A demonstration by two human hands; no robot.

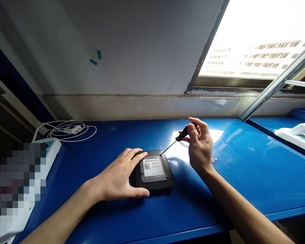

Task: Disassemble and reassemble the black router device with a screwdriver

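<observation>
A flat black square device (pixel 157 185) with a white label and QR code lies on the blue table (pixel 112 223). My left hand (pixel 119 174) rests against its left side, fingers spread, with fingertips on its upper left edge and the thumb by its lower left edge. In my right hand (pixel 200 145) is a black-handled screwdriver (pixel 183 133), tilted, its thin shaft reaching down to the upper right corner of the device's raised panel. Whether the tip sits in a screw is too small to tell.
A white power strip (pixel 52 152) stands at the left, partly pixelated, with a coiled white cable and plug (pixel 72 128) behind it. Small metal pieces (pixel 214 159) lie beside my right wrist. Another white strip (pixel 298 137) is at the far right, past a metal post (pixel 266 88).
</observation>
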